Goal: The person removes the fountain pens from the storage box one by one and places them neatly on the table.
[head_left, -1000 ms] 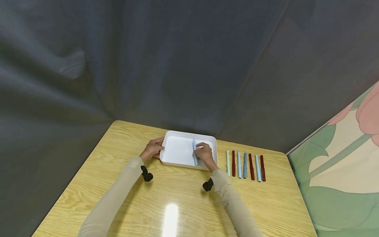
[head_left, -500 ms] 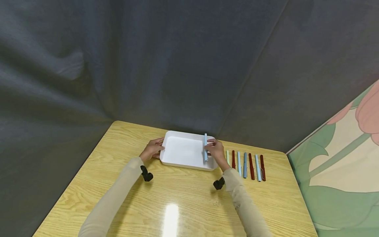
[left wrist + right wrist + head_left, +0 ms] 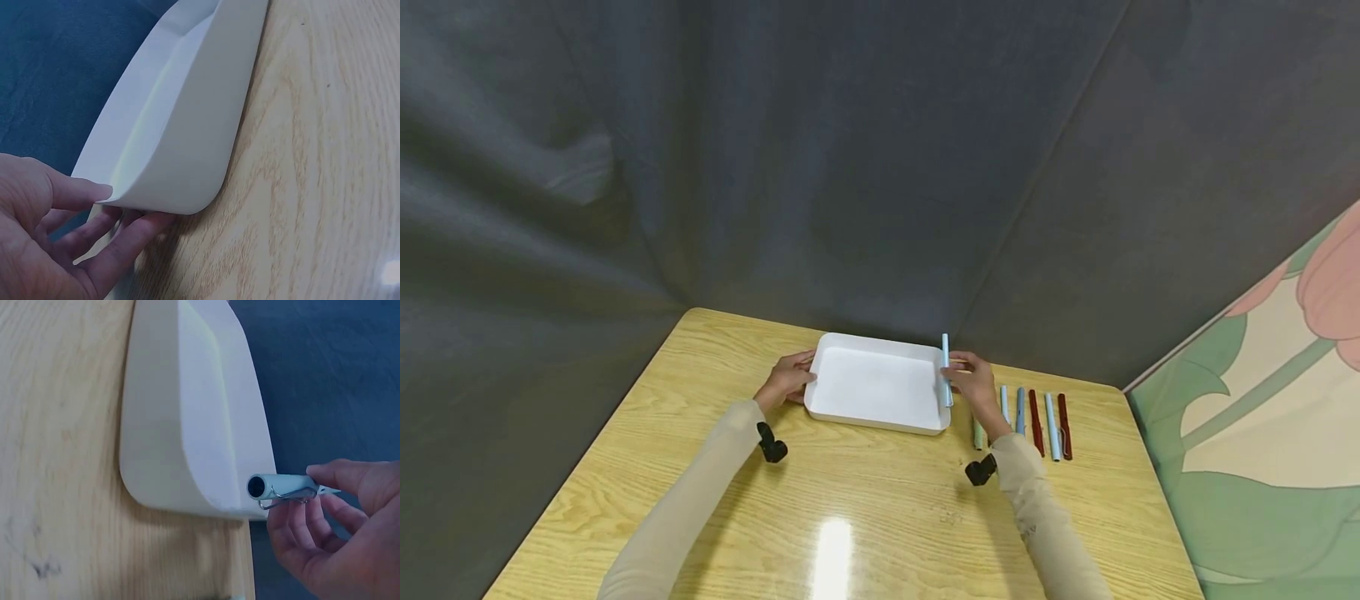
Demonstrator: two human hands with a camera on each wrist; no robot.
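Observation:
A shallow white tray [image 3: 880, 387] lies near the back edge of the table, its inside bare. At its left end my left hand [image 3: 785, 379] pinches the wall, thumb [image 3: 94, 192] over the rim and the other fingers outside and below. My right hand [image 3: 973, 382] holds a light blue pen [image 3: 946, 367] between thumb and fingers, just at the tray's right rim. In the right wrist view the pen [image 3: 284, 485] points its round dark-centred end and wire clip toward the camera, overlapping the tray's corner.
Right of the tray several pens lie in a row: a light green pen [image 3: 978, 435], a blue-grey pen [image 3: 1020, 408], dark red ones [image 3: 1037, 422] and light blue ones [image 3: 1052, 425]. My right hand and wrist partly cover the row. A dark curtain [image 3: 850, 208] hangs behind the table.
My right hand has lifted the light blue pen from inside the tray and carried it right, to the right rim. My left hand stays at the left end; the tray keeps its place.

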